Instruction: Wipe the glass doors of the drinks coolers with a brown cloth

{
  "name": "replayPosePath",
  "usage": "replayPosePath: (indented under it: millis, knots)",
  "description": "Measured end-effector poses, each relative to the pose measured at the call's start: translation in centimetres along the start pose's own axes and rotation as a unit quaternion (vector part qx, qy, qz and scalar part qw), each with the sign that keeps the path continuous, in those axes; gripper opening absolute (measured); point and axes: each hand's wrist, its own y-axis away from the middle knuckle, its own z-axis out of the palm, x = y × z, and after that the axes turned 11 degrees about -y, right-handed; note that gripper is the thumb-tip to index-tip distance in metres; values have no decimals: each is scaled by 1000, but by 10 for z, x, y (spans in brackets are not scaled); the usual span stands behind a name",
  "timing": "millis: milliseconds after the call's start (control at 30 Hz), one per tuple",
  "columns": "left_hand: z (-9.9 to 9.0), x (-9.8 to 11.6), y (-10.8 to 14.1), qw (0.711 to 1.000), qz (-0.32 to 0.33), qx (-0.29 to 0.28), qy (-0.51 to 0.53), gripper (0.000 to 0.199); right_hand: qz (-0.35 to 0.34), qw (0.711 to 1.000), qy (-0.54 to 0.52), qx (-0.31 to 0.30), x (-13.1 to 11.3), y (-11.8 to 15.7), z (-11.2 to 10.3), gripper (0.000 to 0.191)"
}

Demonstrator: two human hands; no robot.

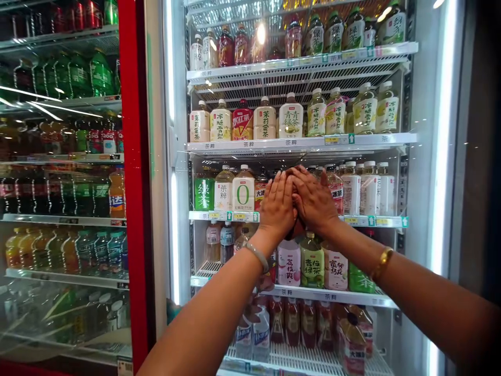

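Lit drinks cooler straight ahead, and before its middle shelf the left hand and right hand meet, fingers mostly together; whether they touch the cooler, I can't tell! Off to their left stands a white bottle.

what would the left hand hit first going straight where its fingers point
The left hand points up toward the white shelf edge, but reflections suggest glass in front, so it would probably meet that first.
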Motion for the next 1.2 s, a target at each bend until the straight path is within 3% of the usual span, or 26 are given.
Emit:
replayPosePath:
  millis: [133,233,300,400,467,533,633,733,833,900,967,1033,1200]
  knots:
    - [-2,-44,-45,1000,-13,-12,-6,60,34,999,-11,15,-1,-63,16,49]
    - [-12,-76,-45,999,-30,2,-15,58,57,998,-26,22,-22,-85,40,51]
    - [-20,-83,-22,999,-40,21,-22,57,53,998,-30,13,-41,-76,53,52]
    - [-28,-72,25,997,-60,32,-43,57,21,999,-29,-9,-61,-36,60,54]
    - [-30,-58,49,996,-66,23,-59,60,-4,999,-25,-20,-64,-9,56,56]
    - [-30,-50,57,996,-50,13,-69,63,-28,999,-20,-30,-59,2,49,57]
    - [-30,-62,34,998,-4,-1,-70,64,-52,997,-22,-45,-45,-23,42,56]
    - [-32,-103,-16,998,-10,-25,-64,61,-50,997,-31,-48,-39,-83,47,53]
    - [-38,-152,-53,996,-33,-39,-80,59,-30,998,-39,-36,-53,-139,67,53]
    - [-43,-176,-53,995,-42,-29,-88,56,1,998,-43,-37,-73,-156,86,56]
    - [-50,-188,-30,993,-74,2,-96,53,21,997,-52,-50,-97,-152,105,57]
    - [-58,-187,10,989,-103,19,-109,56,11,995,-65,-75,-120,-131,122,56]
    - [-72,-148,119,982,-150,44,-106,68,-77,987,-77,-119,-147,-46,137,57]
